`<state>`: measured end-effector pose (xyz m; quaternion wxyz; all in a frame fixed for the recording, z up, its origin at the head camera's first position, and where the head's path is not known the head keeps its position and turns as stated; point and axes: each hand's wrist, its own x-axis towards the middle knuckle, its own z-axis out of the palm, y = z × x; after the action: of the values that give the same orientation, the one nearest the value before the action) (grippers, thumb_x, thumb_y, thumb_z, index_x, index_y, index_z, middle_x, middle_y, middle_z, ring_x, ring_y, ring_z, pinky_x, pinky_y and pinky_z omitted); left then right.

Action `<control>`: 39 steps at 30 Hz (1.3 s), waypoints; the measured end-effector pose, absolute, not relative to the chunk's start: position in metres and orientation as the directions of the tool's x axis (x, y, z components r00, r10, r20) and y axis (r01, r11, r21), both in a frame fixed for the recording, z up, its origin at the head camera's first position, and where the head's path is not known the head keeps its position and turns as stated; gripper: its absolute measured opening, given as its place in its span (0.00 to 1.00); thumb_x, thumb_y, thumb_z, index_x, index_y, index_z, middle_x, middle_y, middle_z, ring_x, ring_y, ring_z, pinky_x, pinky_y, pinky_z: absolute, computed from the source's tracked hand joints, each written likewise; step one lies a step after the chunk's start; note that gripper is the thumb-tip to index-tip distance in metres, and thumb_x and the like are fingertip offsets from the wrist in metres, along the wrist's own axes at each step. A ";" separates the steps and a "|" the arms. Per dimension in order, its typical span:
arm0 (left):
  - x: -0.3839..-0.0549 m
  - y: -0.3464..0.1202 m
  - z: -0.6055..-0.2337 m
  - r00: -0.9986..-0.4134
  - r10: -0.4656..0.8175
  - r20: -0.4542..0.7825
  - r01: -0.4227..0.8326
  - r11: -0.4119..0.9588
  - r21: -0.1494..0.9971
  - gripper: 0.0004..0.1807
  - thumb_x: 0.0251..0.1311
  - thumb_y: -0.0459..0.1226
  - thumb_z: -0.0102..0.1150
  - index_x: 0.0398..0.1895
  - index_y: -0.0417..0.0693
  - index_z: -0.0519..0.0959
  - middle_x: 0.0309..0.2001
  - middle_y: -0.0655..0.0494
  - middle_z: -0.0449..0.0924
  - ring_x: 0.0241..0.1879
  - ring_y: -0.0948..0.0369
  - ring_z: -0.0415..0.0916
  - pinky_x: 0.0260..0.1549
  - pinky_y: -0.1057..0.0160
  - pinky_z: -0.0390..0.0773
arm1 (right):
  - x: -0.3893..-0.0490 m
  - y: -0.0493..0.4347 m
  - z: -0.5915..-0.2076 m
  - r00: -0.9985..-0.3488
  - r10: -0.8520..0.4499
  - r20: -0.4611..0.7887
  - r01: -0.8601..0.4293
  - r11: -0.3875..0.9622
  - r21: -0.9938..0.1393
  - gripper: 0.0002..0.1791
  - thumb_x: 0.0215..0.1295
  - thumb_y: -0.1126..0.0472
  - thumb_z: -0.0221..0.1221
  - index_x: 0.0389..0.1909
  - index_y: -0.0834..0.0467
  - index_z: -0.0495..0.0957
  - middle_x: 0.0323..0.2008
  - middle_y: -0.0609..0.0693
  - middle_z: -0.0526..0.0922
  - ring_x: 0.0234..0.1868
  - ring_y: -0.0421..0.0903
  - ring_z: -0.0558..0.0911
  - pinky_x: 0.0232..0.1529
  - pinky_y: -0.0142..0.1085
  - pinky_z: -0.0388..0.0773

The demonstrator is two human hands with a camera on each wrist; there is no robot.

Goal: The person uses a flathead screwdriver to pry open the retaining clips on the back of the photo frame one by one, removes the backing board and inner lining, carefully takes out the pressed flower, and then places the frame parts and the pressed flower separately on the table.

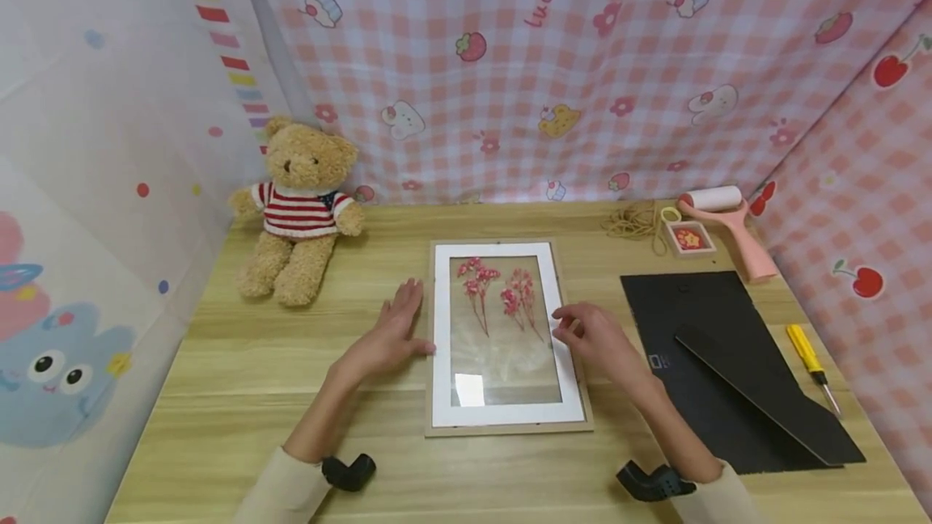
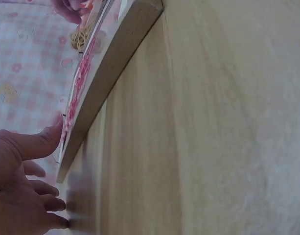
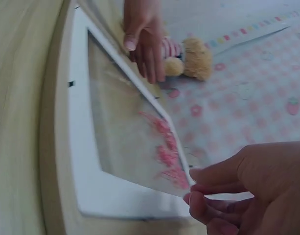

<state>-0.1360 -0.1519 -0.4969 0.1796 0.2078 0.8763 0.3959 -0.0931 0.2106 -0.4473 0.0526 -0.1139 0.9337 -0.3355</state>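
Note:
A light wooden picture frame lies face down or up on the table, with a white mat around a clear pane. Two sprigs of pink dried flowers, the left one and the right one, lie on the pane's upper half. My left hand rests beside the frame's left side, fingers extended, thumb at its edge. Over the right strip of mat, my right hand has thumb and forefinger bent toward each other near a stem end. A small gap shows between those fingertips, nothing visible between them.
Right of the frame lies a black backing board with its stand, beside a yellow-handled screwdriver. At the back right are a pink lint roller, twine and a small framed piece. A teddy bear sits back left.

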 end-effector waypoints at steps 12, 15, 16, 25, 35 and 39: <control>-0.133 -0.152 -0.487 -0.833 0.533 -0.147 0.240 0.589 0.772 0.62 0.63 0.37 0.76 0.89 0.34 0.43 0.87 0.24 0.31 0.87 0.32 0.25 0.84 0.32 0.27 | -0.108 0.178 -0.465 -0.989 -0.127 -0.075 -0.061 0.815 -0.576 0.06 0.69 0.67 0.71 0.41 0.64 0.84 0.35 0.56 0.86 0.36 0.50 0.84 0.36 0.44 0.82; -0.134 -0.154 -0.494 -0.833 0.540 -0.121 0.257 0.571 0.779 0.62 0.62 0.38 0.77 0.90 0.37 0.44 0.87 0.24 0.30 0.87 0.32 0.24 0.83 0.31 0.27 | -0.109 0.173 -0.466 -0.991 -0.105 -0.079 -0.046 0.840 -0.540 0.06 0.68 0.67 0.72 0.40 0.63 0.84 0.34 0.54 0.85 0.35 0.49 0.82 0.35 0.43 0.80; -0.134 -0.155 -0.497 -0.833 0.540 -0.120 0.259 0.572 0.778 0.62 0.62 0.39 0.77 0.90 0.38 0.44 0.87 0.25 0.30 0.88 0.33 0.24 0.84 0.32 0.26 | -0.109 0.171 -0.466 -0.992 -0.096 -0.086 -0.036 0.848 -0.529 0.07 0.68 0.66 0.72 0.39 0.63 0.83 0.34 0.54 0.84 0.34 0.49 0.82 0.34 0.43 0.80; -0.141 -0.154 -0.512 -0.829 0.540 -0.142 0.260 0.599 0.758 0.61 0.63 0.37 0.76 0.90 0.38 0.45 0.88 0.28 0.27 0.88 0.35 0.21 0.83 0.32 0.24 | -0.112 0.160 -0.465 -0.990 -0.020 -0.143 0.048 0.891 -0.452 0.08 0.71 0.63 0.72 0.35 0.61 0.82 0.34 0.54 0.82 0.32 0.49 0.80 0.32 0.46 0.79; -0.136 -0.154 -0.505 -0.831 0.538 -0.140 0.266 0.606 0.750 0.60 0.63 0.37 0.76 0.89 0.36 0.46 0.88 0.27 0.28 0.88 0.34 0.22 0.84 0.32 0.25 | -0.134 0.172 -0.504 -0.987 -0.015 -0.159 0.061 0.885 -0.462 0.09 0.69 0.58 0.69 0.29 0.55 0.85 0.30 0.50 0.87 0.29 0.47 0.82 0.28 0.48 0.80; -0.137 -0.156 -0.508 -0.831 0.539 -0.137 0.266 0.602 0.753 0.60 0.63 0.37 0.76 0.89 0.37 0.46 0.88 0.28 0.28 0.88 0.34 0.22 0.84 0.32 0.25 | -0.141 0.179 -0.518 -0.979 -0.015 -0.205 0.084 0.880 -0.467 0.09 0.70 0.57 0.68 0.29 0.55 0.85 0.30 0.50 0.87 0.29 0.47 0.81 0.28 0.45 0.78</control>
<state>-0.1374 -0.1555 -0.5085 0.1784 0.2295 0.8771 0.3824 -0.1411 0.1792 -0.5179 0.1016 0.0179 0.9643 -0.2441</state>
